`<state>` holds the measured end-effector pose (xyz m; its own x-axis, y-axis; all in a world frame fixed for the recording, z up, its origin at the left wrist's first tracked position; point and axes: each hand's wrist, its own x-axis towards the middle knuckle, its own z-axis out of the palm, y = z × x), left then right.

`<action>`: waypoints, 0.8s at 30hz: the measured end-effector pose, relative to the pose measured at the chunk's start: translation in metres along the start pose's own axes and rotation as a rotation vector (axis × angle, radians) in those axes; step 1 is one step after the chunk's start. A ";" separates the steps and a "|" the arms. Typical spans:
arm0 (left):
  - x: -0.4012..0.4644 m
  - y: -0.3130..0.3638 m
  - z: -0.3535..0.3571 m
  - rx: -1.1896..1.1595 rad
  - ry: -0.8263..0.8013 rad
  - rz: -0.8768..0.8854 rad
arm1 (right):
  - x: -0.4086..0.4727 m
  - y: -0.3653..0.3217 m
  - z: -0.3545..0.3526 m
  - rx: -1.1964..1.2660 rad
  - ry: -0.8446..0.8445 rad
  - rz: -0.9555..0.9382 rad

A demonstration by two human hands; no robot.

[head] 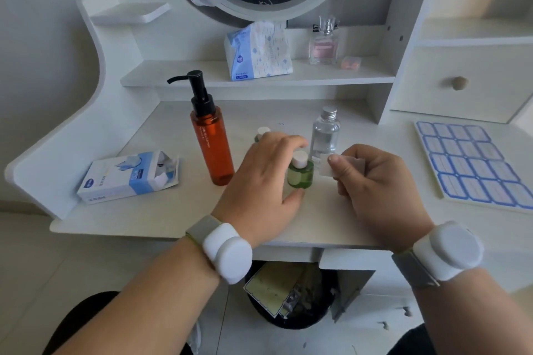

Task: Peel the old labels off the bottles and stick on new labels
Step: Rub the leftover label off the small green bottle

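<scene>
A small green bottle point(301, 175) with a white cap stands upright on the white desk point(161, 210). My left hand point(261, 181) curls round it, fingers over the cap and thumb at its base. My right hand point(372, 181) pinches a small pale label point(328, 169) just right of the bottle. Behind stand a clear bottle point(325, 135) with a silver cap, a tall orange pump bottle point(212, 141), and another small white-capped bottle point(262, 133), mostly hidden by my left hand. A sheet of blue-bordered labels point(473, 164) lies at the right.
A blue-and-white box point(127, 177) lies open at the desk's left. On the shelf behind sit a tissue pack point(258, 50), a perfume bottle point(323, 43) and a small pink case point(350, 62). A black waste bin point(291, 297) holds scraps under the desk. A drawer point(458, 82) is at right.
</scene>
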<state>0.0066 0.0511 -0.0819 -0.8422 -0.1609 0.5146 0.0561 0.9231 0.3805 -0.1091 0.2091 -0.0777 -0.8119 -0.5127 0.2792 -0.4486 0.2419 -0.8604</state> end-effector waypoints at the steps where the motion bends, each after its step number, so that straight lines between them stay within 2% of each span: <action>1: 0.000 -0.001 0.001 -0.003 -0.051 -0.022 | 0.000 0.000 -0.001 -0.002 -0.008 0.001; 4: 0.003 -0.004 0.002 -0.020 -0.140 -0.052 | -0.001 0.000 -0.001 0.004 -0.042 -0.017; 11: 0.004 -0.006 -0.005 -0.263 -0.110 -0.162 | -0.003 -0.009 0.006 0.068 -0.187 -0.149; 19: 0.002 -0.008 -0.010 -0.450 -0.095 -0.209 | 0.001 -0.013 0.021 0.009 -0.084 -0.071; 24: -0.001 -0.007 -0.013 -0.583 -0.169 -0.222 | 0.003 -0.014 0.025 -0.023 -0.032 -0.080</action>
<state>0.0138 0.0399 -0.0748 -0.9375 -0.2248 0.2657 0.1133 0.5249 0.8436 -0.0956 0.1836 -0.0761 -0.7608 -0.5573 0.3324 -0.5202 0.2175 -0.8259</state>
